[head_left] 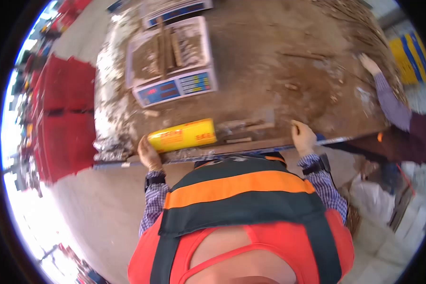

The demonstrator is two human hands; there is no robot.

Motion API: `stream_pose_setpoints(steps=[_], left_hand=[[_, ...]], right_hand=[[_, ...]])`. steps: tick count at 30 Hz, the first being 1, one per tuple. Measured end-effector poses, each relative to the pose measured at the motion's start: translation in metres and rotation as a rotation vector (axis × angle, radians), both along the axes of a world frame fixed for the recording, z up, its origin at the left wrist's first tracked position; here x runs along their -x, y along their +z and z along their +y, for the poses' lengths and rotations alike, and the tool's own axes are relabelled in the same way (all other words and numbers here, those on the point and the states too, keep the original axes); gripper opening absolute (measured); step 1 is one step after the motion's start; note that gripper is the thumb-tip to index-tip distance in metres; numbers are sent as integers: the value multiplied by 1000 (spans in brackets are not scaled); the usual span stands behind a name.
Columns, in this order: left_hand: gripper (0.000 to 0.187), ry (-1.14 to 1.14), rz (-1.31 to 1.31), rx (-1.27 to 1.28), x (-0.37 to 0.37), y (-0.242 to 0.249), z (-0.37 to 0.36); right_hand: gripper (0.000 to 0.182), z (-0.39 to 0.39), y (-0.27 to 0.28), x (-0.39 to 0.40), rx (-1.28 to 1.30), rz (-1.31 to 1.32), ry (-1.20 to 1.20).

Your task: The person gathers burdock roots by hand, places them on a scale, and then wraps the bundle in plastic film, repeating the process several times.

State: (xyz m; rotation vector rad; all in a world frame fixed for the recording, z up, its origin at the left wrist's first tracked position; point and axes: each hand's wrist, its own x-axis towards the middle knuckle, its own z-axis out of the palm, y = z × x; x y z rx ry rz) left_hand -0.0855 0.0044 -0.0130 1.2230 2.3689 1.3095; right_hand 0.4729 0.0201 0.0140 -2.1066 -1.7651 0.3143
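A yellow roll with red print, which looks like cling film, lies near the front edge of the table. My left hand is closed around its left end. My right hand is at the table edge, right of the roll, with thumb and fingers curled together. Whatever it pinches, if anything, is too small to make out. Between the roll and this hand are short brown sticks and a shiny patch. Beyond the roll stands a white digital weighing scale with brown sticks on its pan.
A second scale stands behind the first. Red crates or bins are at the left. On the right, another person's hand reaches over the brown tabletop. Thin sticks lie at the far right. A yellow-and-blue striped object is beyond.
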Motion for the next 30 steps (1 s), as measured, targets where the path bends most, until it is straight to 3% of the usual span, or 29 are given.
stream_pose_setpoints(steps=[1,4,9,12,15,18,20,23,27,30], left_hand=[[29,-3,-103,-15,3,-7,1],[38,-46,17,110,5,1,1],[44,-62,97,146,1,11,1],[43,-41,103,148,-5,17,2],[42,5,130,175,2,10,2],[41,43,93,205,-1,15,1],[42,72,40,175,-1,13,2],[41,109,-22,151,3,10,2],[40,65,-22,129,8,2,-1],[42,72,-23,145,3,7,-2]], right_hand=[[22,3,13,4,91,31,-9],[21,19,13,-14,57,329,105],[25,114,18,-81,-98,113,102],[39,188,11,-120,-84,-165,-23],[59,258,4,-144,97,-351,-196],[53,309,-13,-141,-78,-482,-71],[45,324,-10,-135,281,-677,145],[32,319,10,-117,404,-774,392],[35,309,15,-102,502,-580,482],[36,287,45,-86,332,-331,309]])
